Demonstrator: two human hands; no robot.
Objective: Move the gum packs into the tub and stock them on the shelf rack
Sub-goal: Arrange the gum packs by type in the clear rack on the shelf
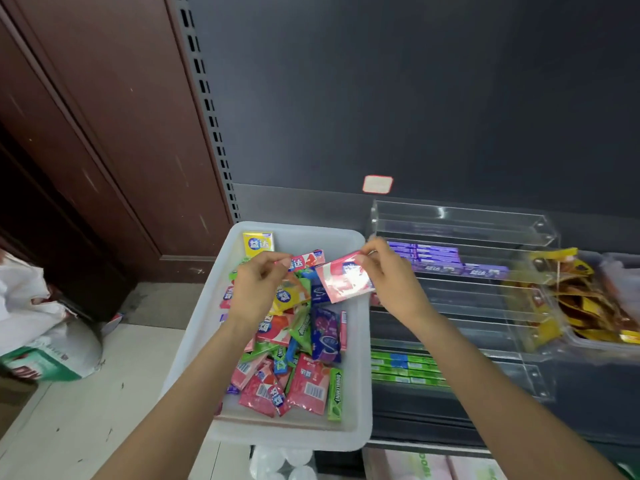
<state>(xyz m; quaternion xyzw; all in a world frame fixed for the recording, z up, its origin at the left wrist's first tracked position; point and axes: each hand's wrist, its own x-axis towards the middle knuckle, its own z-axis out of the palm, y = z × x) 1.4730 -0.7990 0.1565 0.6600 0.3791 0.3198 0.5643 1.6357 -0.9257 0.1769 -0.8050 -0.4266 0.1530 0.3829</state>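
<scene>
Pink gum pack [346, 282] — pinched by right grip [388, 271] (over tub [207, 323]).

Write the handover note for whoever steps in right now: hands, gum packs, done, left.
Right hand: pinches a pink gum pack above the white tub.
Left hand: fingers curled over the tub, pinching what looks like a gum pack's edge.
Done: many mixed packs lie in the tub; the clear shelf rack holds purple packs and green packs.
Left: stock the tub's packs; middle tiers look unfilled.

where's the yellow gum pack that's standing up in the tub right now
In the head view, the yellow gum pack stands at the far left corner of the white tub, just beyond the left hand.
</scene>
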